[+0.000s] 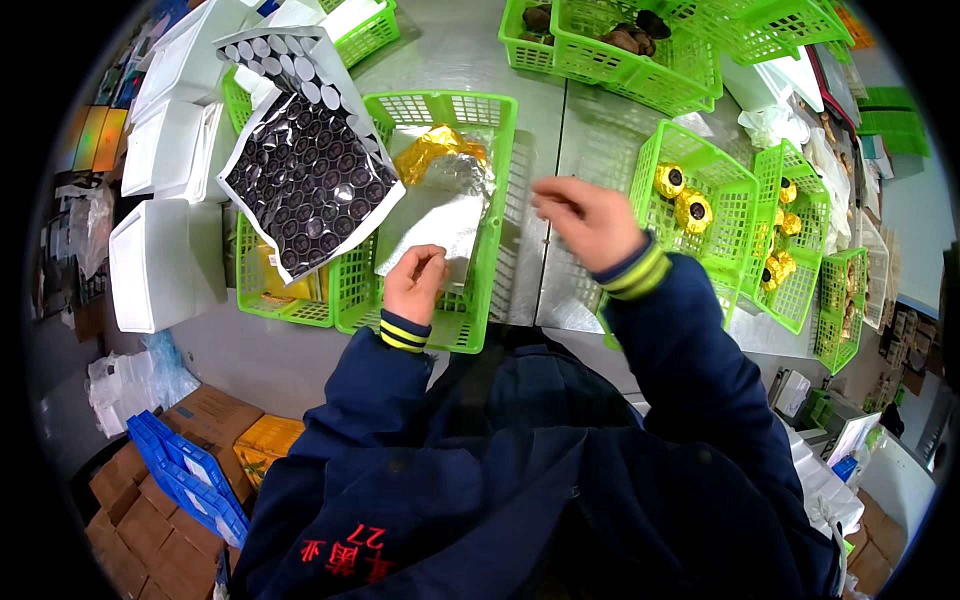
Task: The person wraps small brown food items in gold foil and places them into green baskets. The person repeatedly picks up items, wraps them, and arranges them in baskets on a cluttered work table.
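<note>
My left hand [417,276] is over the near part of a green plastic basket [491,262], its fingers curled at the edge of silver foil sheets [431,225]. Whether it pinches a sheet is unclear. Crumpled gold foil [435,150] lies at the basket's far end. My right hand [581,217], slightly blurred, hovers over the steel table right of that basket, fingers bent, with nothing visible in it. A sheet of round black stickers [307,180] rests across the baskets on the left. Gold-foil-wrapped balls with black round stickers [691,211] sit in a green basket [694,142] on the right.
Green baskets with dark brown lumps [626,39] stand at the back. Another basket with gold-wrapped balls [780,270] is farther right. White foam boxes [161,262] line the left side. Blue crates [187,480] and cardboard boxes [150,532] are at the lower left.
</note>
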Demonstrator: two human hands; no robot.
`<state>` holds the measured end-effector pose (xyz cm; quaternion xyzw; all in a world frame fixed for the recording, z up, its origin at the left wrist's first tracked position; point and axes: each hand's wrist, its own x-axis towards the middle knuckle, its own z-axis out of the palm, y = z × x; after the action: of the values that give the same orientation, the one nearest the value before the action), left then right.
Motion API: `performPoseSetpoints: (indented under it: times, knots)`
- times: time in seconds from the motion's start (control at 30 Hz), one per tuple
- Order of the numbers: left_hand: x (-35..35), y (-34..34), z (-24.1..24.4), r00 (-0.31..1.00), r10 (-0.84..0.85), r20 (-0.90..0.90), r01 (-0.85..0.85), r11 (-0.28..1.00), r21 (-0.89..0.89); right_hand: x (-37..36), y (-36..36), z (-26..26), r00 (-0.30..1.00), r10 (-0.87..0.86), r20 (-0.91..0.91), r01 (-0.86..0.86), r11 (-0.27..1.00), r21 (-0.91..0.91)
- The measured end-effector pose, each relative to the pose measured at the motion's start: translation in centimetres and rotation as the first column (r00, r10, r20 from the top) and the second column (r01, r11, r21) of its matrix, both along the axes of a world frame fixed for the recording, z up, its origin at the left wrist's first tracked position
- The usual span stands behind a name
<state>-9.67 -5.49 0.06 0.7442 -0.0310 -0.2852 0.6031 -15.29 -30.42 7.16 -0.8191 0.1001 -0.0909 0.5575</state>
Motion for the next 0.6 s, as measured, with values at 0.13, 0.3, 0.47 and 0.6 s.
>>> performPoseSetpoints:
  times: [0.13, 0.3, 0.47, 0.6]
  knots:
    - [0.4, 0.0, -1.1, 0.992, -0.108, 0.067, 0.109, 0.994, -0.013, 9.3, 5.3, -5.3, 0.993, 0.108, -0.039, -0.115, 0.916, -0.385]
    - [0.8, 1.6, -1.5, 0.956, -0.154, 0.252, 0.121, 0.983, 0.141, 12.4, 6.6, -9.4, 0.979, 0.055, -0.196, -0.145, 0.864, -0.481]
    - [1.9, 3.9, -2.0, 0.852, -0.284, 0.440, 0.125, 0.926, 0.357, 13.8, 6.7, -8.3, 0.705, 0.267, -0.657, -0.354, 0.935, 0.000]
    - [2.3, 4.1, -2.5, 0.821, -0.290, 0.492, 0.091, 0.917, 0.389, 14.0, 6.1, -10.6, 0.902, 0.267, -0.339, -0.403, 0.802, -0.441]
